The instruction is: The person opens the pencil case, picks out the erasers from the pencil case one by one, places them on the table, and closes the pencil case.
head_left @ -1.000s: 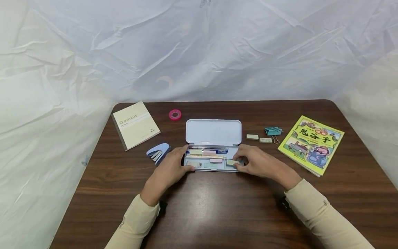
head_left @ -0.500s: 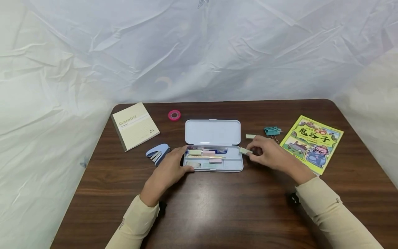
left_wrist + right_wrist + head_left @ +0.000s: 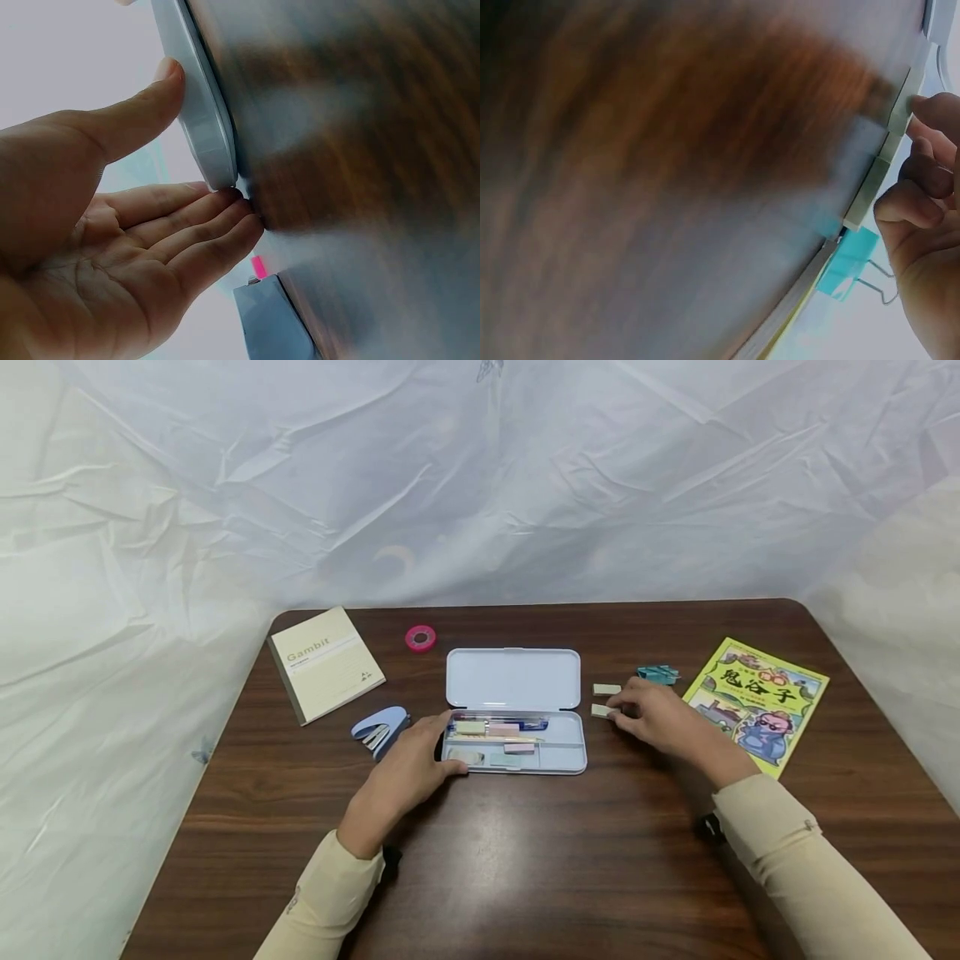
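An open pale blue pencil case (image 3: 562, 758) lies mid-table, its lid tipped back. It holds pens, a pencil (image 3: 495, 739) and several small blocks that look like erasers, one of them pink (image 3: 519, 748). My left hand (image 3: 405, 764) rests at the case's left end. In the left wrist view the thumb (image 3: 139, 112) touches the case's side and the straight fingers (image 3: 202, 232) meet its corner. Right of the case, my right hand (image 3: 660, 718) pinches a pale green eraser (image 3: 601, 711) low at the tabletop. A similar eraser (image 3: 606, 690) lies just behind it.
A teal binder clip (image 3: 657, 674) and a yellow comic book (image 3: 772, 693) are partly behind my right hand. On the left lie a blue stapler (image 3: 381, 727), a cream notebook (image 3: 327, 664) and a pink tape roll (image 3: 421, 637). White cloth hangs beyond the table (image 3: 480, 860).
My right hand has lifted the pale green eraser out of the case's right front compartment and carried it right and back to the tabletop. The left hand has stayed put.
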Tool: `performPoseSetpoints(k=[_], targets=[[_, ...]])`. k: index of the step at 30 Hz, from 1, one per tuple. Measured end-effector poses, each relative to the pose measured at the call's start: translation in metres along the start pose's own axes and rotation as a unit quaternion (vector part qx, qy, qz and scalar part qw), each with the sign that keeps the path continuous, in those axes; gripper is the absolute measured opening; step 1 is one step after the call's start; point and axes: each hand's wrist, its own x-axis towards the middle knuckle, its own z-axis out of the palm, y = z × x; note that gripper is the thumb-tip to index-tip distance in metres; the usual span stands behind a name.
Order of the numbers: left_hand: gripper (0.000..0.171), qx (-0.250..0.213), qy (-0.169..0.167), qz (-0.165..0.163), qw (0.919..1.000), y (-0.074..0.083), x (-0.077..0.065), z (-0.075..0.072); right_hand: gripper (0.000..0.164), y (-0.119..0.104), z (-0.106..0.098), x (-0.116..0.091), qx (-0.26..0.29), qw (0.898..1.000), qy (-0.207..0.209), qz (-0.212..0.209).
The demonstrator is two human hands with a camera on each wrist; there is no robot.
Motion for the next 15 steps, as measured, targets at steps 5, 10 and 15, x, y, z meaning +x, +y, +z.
performPoseSetpoints(k=[5,10,15], targets=[[0.092,0.001,0.000,-0.003,1.0000,0.002,-0.001,-0.002,0.016,-0.003,-0.003,-0.003,0.053,0.998,0.023,0.020],[0.093,0.001,0.000,-0.002,1.0000,0.002,-0.001,-0.001,0.021,-0.023,-0.013,-0.008,0.082,0.994,0.010,0.067],[0.093,0.004,0.000,0.000,1.0000,0.001,0.000,-0.001,0.023,-0.021,-0.011,-0.009,0.099,0.991,0.007,0.084]])
